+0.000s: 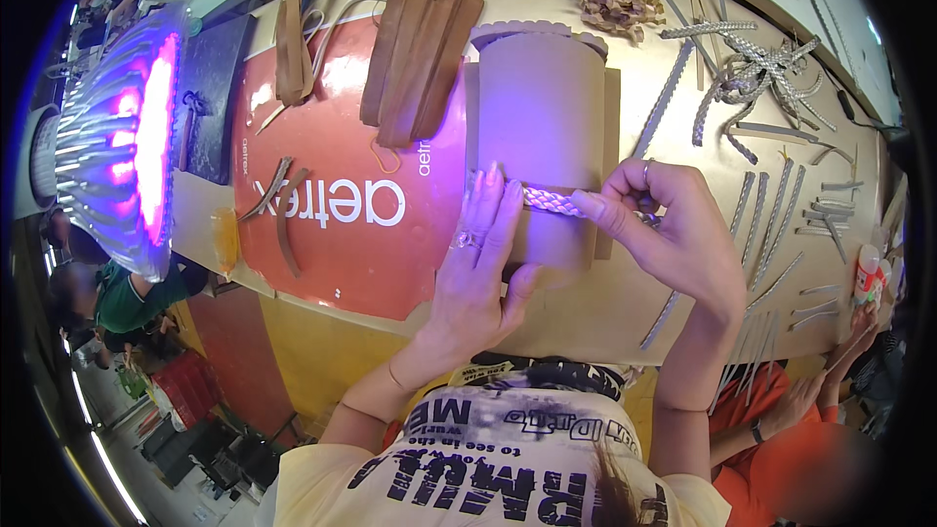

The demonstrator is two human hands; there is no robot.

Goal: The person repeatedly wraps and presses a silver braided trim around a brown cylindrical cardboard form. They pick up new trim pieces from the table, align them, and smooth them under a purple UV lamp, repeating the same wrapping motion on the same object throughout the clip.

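A wide brown cylinder with a scalloped rim at its far end lies on the table in front of me. Across its near part runs a silvery braided strap. My left hand rests on the cylinder's left side, its fingers stretched out flat and the fingertips beside the strap's left end. On the other side, my right hand pinches the strap between thumb and curled fingers. The strap's right end is partly hidden by that hand.
Left are a red printed sheet, brown leather strips and a glowing purple lamp. Right are a tangle of braids and several cut strips. A co-worker's hands show near a white-and-red bottle.
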